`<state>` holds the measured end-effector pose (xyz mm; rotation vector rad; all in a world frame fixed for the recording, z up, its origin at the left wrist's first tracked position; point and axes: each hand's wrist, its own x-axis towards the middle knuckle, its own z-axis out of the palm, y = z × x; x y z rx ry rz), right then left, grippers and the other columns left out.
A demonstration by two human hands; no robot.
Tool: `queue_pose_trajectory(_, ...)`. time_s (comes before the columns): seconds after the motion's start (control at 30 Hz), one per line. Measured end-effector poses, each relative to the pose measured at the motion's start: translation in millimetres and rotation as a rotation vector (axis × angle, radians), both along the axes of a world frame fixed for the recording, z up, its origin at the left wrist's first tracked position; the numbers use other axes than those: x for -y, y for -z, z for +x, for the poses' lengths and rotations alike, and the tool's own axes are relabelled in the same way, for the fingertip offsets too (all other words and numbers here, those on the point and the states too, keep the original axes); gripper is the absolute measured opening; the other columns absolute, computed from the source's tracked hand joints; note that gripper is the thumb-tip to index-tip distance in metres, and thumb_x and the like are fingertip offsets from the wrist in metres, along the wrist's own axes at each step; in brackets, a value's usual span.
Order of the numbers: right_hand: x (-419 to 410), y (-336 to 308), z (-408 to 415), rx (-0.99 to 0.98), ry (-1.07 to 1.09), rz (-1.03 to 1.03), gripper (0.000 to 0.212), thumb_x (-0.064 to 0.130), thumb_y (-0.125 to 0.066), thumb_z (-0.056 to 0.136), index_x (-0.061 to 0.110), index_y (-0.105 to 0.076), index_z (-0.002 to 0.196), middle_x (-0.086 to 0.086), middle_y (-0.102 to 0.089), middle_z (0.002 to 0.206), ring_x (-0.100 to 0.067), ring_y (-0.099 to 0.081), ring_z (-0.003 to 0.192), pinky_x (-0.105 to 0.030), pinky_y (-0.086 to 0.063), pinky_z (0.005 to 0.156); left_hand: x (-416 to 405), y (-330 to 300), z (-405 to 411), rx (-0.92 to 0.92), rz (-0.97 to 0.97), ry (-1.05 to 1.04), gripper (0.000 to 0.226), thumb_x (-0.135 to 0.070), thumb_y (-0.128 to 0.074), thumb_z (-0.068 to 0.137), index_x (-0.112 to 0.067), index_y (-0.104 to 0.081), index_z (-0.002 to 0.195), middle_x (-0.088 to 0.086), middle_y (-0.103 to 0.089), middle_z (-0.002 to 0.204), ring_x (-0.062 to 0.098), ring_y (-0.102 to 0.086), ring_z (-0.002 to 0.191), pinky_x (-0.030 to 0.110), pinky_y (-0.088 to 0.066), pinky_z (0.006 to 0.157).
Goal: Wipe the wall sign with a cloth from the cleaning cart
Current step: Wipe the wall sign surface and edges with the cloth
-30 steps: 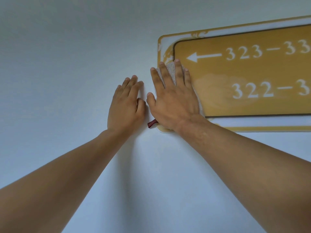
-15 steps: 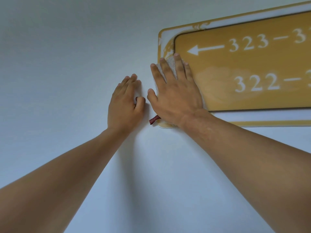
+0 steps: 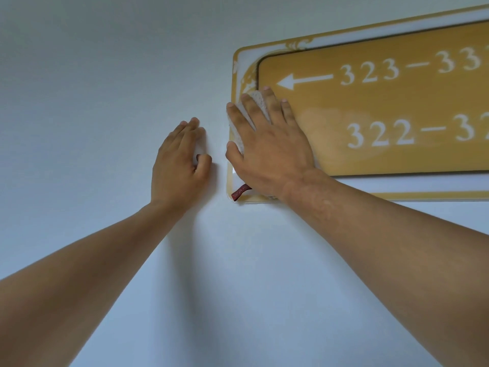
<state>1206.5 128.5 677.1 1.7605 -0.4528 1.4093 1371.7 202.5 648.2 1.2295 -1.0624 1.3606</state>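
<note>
While your flat left hand braces against the wall, your flat right hand presses the cloth beneath it onto the sign.

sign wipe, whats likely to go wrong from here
The right hand presses the cloth flat on the sign's left end only, so the numbers further right may go unwiped. A hazy smear beside the hand could dry as streaks. The left hand resting on the wall may leave marks.
</note>
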Motion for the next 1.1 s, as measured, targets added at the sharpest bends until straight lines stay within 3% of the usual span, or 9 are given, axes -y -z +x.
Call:
queue_pose_trajectory(0.57, 8.6, -1.4, -16.2, 0.032, -0.024, 0.023, 0.07, 0.051, -0.024, 0.095, 0.019, -0.016, 0.157, -0.004, -0.016, 0.164, -0.032, -0.001, 0.151, -0.049, -0.004, 0.122, -0.6, 0.4, -1.5, 0.001, -0.003, -0.04, 0.061, -0.026, -0.035, 0.086, -0.014, -0.047, 0.144, -0.004, -0.039, 0.156, 0.014, -0.028, 0.146, 0.038, -0.028, 0.119)
queue_pose_trajectory(1.1, 13.4, -0.6, -24.3, 0.046, -0.04, 0.025, 0.07, 0.05, -0.025, 0.094, 0.018, -0.018, 0.156, -0.005, -0.02, 0.163, -0.033, -0.002, 0.151, -0.05, -0.005, 0.121, 2.6, -1.0, -9.6, 0.02, 0.006, -0.111, 0.058, -0.019, -0.036, 0.083, -0.005, -0.047, 0.139, 0.007, -0.04, 0.155, 0.024, -0.029, 0.145, 0.043, -0.026, 0.119)
